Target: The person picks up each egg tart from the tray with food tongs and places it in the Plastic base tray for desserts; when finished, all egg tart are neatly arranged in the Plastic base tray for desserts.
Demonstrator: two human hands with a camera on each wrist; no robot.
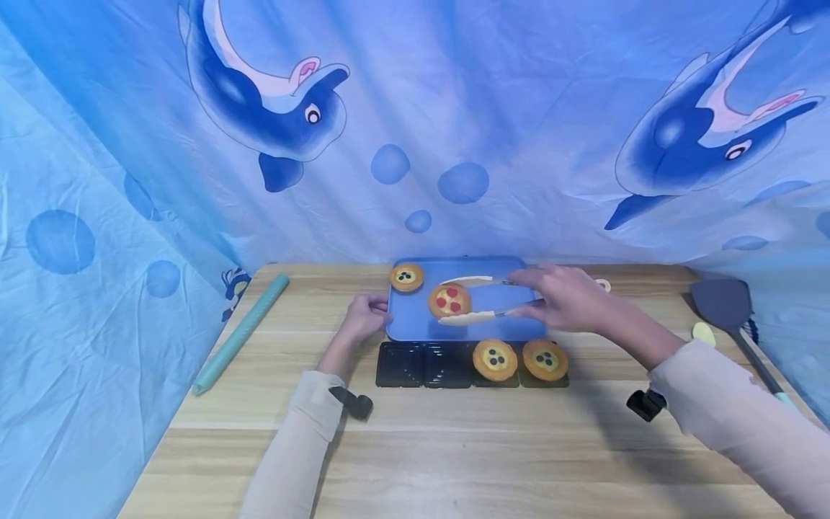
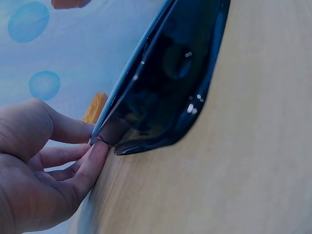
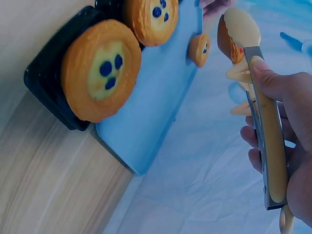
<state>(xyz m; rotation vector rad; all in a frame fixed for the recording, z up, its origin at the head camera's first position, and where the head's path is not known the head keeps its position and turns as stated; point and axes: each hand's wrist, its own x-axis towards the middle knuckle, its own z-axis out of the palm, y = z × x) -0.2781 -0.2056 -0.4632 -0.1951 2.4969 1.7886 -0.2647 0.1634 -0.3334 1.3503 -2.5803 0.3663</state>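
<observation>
My right hand (image 1: 563, 297) grips a pair of tongs (image 3: 270, 146) with cream-coloured ends. Between the tong ends is a tart with red pieces on top (image 1: 449, 300), held above the blue tray (image 1: 408, 328). My left hand (image 1: 367, 316) pinches the tray's left edge between thumb and fingers. A blueberry tart (image 1: 406, 277) sits at the tray's back left corner. In front of the tray lies a black mould (image 1: 400, 365) with a row of square cups; blueberry tarts (image 1: 496, 360) fill its two right cups. The two left cups are empty.
A teal rolling pin (image 1: 240, 335) lies slanted on the wooden table at left. To the right are a dark spatula (image 1: 723, 303) and a small pale yellow oval piece (image 1: 703, 333). A blue dolphin-print curtain (image 1: 421, 130) hangs behind the table.
</observation>
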